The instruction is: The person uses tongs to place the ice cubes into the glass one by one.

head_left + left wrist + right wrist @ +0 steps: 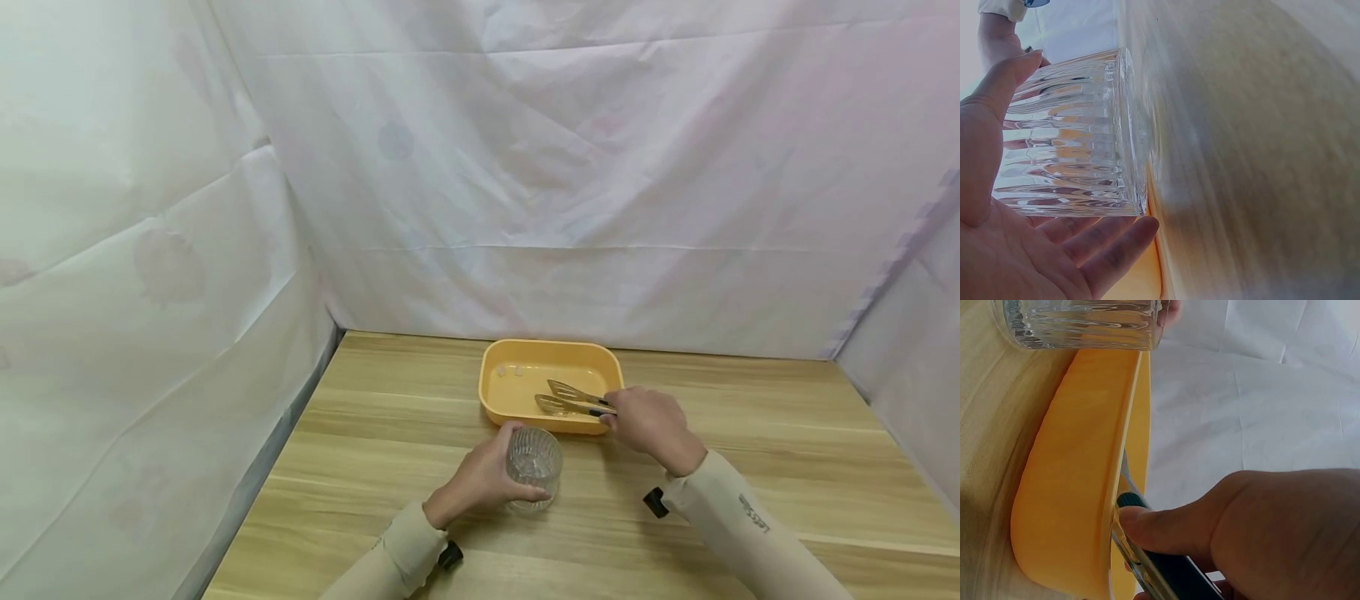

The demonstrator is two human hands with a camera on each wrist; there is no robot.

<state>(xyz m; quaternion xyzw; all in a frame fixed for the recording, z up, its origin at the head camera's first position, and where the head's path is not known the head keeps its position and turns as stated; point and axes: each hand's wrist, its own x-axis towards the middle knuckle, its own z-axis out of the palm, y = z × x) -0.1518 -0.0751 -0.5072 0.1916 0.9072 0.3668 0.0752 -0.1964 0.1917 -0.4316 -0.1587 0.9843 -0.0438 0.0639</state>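
Observation:
My left hand (486, 473) grips a clear ribbed glass (536, 458) from its left side, thumb in front and fingers behind. In the left wrist view the glass (1072, 144) stands upright at the tabletop, looking empty. My right hand (651, 423) holds metal tongs with dark grips (570, 406) over the right part of a yellow tray (491, 404). The slotted tong heads reach down inside the tray and stand slightly apart. Two small clear pieces (517, 371) lie on the tray floor at its far left. Right wrist view: my thumb presses the tongs' dark grip (1130, 500).
The wooden table (390, 417) carries the tray near its back edge, with the glass just in front of it. White cloth (555, 183) hangs behind the table and along both sides. Dark wrist devices (656, 502) sit at both sleeves.

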